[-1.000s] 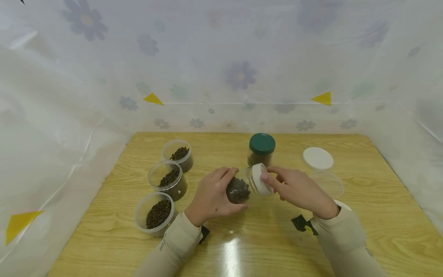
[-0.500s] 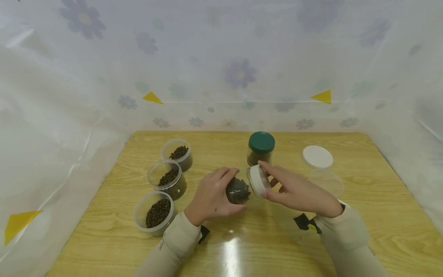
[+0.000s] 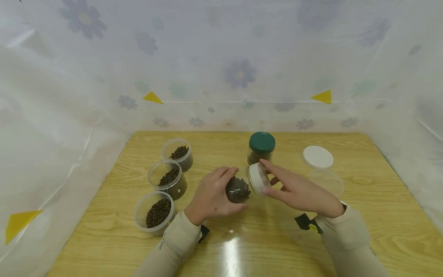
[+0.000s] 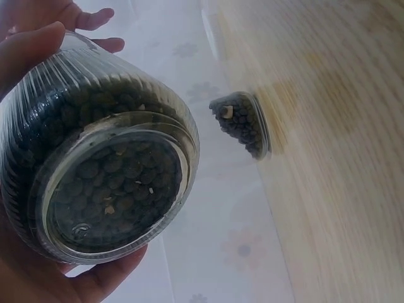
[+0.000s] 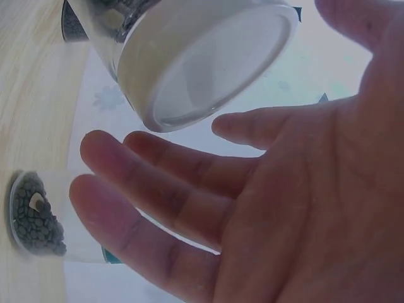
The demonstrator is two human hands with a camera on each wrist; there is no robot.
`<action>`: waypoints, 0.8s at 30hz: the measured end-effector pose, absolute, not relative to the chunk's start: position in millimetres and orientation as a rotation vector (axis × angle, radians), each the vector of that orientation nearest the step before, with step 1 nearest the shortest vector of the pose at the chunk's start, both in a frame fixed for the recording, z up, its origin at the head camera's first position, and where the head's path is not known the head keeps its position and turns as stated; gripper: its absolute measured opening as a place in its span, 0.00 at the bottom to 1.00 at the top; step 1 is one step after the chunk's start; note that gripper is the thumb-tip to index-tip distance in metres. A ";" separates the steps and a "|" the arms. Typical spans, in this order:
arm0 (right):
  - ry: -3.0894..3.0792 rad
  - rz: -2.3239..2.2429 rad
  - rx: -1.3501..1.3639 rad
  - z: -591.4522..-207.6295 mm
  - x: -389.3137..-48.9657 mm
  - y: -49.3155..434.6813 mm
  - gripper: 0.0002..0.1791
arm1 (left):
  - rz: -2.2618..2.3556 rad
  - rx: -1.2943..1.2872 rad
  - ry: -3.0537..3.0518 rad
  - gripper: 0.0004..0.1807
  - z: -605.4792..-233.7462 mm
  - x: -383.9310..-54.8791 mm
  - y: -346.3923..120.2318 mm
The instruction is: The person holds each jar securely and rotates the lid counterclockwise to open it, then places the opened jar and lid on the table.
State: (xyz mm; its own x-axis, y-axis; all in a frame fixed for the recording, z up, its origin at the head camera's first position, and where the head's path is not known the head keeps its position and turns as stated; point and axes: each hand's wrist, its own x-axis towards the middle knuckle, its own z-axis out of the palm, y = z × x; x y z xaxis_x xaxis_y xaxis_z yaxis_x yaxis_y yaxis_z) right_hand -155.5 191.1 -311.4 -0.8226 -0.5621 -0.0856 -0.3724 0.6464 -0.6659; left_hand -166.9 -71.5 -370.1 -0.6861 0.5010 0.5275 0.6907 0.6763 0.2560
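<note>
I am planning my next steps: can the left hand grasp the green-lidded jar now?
Probably not: the left hand grips the tilted white-lidded jar, though little else seems between it and the green-lidded jar.

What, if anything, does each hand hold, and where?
Left hand: the jar, round its sides. Right hand: at the jar's white lid; cannot tell whether it grips.
</note>
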 end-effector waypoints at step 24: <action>2.714 -0.854 -0.377 -312.5 -158.5 175.0 0.39 | -0.542 -0.927 -2.481 0.49 -372.1 -167.1 -69.6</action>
State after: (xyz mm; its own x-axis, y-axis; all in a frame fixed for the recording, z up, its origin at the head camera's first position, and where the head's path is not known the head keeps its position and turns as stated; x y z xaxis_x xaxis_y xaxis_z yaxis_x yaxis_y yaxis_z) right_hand -158.5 175.0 -312.5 -0.9296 -0.3235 -0.1766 -0.1640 0.7922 -0.5878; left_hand -167.1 -69.6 -372.1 -0.6813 0.5146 0.5206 0.6849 0.6992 0.2052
